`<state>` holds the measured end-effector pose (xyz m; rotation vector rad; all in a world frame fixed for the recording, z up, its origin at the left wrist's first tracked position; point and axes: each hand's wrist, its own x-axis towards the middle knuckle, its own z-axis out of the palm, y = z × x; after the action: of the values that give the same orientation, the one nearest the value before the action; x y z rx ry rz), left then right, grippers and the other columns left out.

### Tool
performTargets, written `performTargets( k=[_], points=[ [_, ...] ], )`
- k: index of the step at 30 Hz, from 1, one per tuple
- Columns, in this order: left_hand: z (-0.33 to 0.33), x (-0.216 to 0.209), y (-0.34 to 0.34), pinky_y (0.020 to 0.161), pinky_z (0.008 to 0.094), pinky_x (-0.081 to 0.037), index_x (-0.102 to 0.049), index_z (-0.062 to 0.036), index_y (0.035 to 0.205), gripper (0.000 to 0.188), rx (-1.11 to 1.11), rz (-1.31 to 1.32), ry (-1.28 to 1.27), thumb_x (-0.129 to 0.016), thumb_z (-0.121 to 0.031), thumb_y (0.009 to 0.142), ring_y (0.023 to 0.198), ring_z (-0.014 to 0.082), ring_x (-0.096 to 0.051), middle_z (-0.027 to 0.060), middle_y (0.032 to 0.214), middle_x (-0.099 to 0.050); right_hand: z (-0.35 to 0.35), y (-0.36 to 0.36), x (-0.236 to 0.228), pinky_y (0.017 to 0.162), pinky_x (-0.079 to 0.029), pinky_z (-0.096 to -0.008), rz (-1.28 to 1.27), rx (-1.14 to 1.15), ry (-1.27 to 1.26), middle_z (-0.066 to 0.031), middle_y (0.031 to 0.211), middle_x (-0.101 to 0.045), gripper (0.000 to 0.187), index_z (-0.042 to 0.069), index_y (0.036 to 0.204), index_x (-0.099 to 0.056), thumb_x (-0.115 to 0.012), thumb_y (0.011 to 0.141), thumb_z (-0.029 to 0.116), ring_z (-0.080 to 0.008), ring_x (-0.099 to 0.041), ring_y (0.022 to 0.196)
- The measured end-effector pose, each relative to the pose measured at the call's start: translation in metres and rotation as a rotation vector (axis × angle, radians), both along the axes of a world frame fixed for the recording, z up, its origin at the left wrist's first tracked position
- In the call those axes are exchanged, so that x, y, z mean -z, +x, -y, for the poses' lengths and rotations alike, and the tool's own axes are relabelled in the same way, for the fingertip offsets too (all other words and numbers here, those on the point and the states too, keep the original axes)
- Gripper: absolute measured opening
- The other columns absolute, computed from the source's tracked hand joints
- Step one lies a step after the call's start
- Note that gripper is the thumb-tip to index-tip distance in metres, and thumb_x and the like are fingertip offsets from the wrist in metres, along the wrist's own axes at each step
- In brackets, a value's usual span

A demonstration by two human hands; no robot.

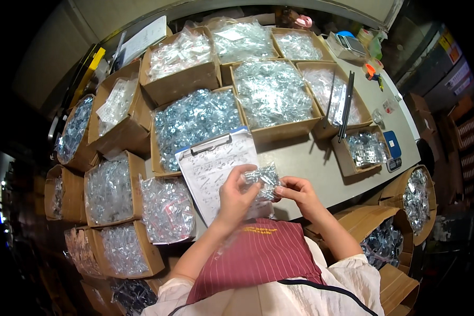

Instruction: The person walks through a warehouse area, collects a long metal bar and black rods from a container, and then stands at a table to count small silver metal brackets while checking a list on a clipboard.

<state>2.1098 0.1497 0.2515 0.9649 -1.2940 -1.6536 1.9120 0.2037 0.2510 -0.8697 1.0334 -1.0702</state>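
Observation:
Between my hands, over the table's front edge, is a small clear plastic bag of silvery metal parts (264, 178); the exact kind of part is too small to tell. My left hand (238, 194) grips it from the left, thumb across its lower side. My right hand (298, 196) pinches its right edge between thumb and fingers. Just behind and left of my left hand lies a clipboard (205, 147) with a printed sheet of small drawings, leaning on a carton of bagged bluish metal parts (195, 118).
Cardboard cartons of bagged hardware (274, 95) crowd the table's back and left. A small carton of metal parts (364, 148) stands at right beside a blue pocket scale (392, 150). Dark rods (347, 105) stick up from another carton. More cartons (417, 200) flank the table.

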Motion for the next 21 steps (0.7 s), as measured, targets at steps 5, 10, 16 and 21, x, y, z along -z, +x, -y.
performTargets(
  k=[5,10,16,21],
  points=[
    [-0.001,-0.002,0.000,0.081,0.0259,-0.053,-0.050,0.0008,0.125,0.038,0.017,-0.035,0.066,-0.060,0.005,0.088,0.093,0.0141,-0.066,0.0135,0.102,-0.067,0.000,0.001,-0.001,0.079,-0.049,-0.0275,-0.026,0.008,0.016,-0.0049,0.084,-0.065,0.022,-0.001,0.092,-0.066,-0.065,0.093,0.021,-0.0136,-0.063,0.082],
    [0.000,-0.006,0.000,0.081,0.0272,-0.053,-0.050,0.0010,0.123,0.039,0.001,-0.175,0.203,-0.061,0.003,0.085,0.091,0.0154,-0.065,0.0143,0.102,-0.066,0.001,0.002,0.004,0.076,-0.049,-0.0280,-0.052,-0.008,-0.002,-0.0042,0.083,-0.064,0.022,-0.001,0.091,-0.065,-0.063,0.094,0.021,-0.0125,-0.061,0.078],
    [0.003,0.004,0.001,0.082,0.0291,-0.053,-0.050,0.0012,0.121,0.039,0.012,-0.320,0.298,-0.062,0.001,0.084,0.091,0.0174,-0.064,0.0138,0.102,-0.064,0.000,0.006,0.008,0.074,-0.048,-0.0255,-0.029,-0.031,-0.018,-0.0030,0.084,-0.065,0.019,-0.002,0.097,-0.065,-0.062,0.096,0.017,-0.0102,-0.059,0.077],
    [0.003,0.002,0.000,0.081,0.0286,-0.053,-0.049,-0.0009,0.119,0.038,0.031,-0.307,0.325,-0.063,-0.001,0.084,0.092,0.0166,-0.063,0.0123,0.103,-0.063,0.000,0.008,0.010,0.076,-0.050,-0.0260,-0.033,-0.028,-0.014,-0.0039,0.086,-0.066,0.020,-0.003,0.100,-0.065,-0.063,0.096,0.016,-0.0109,-0.062,0.080]
  ],
)
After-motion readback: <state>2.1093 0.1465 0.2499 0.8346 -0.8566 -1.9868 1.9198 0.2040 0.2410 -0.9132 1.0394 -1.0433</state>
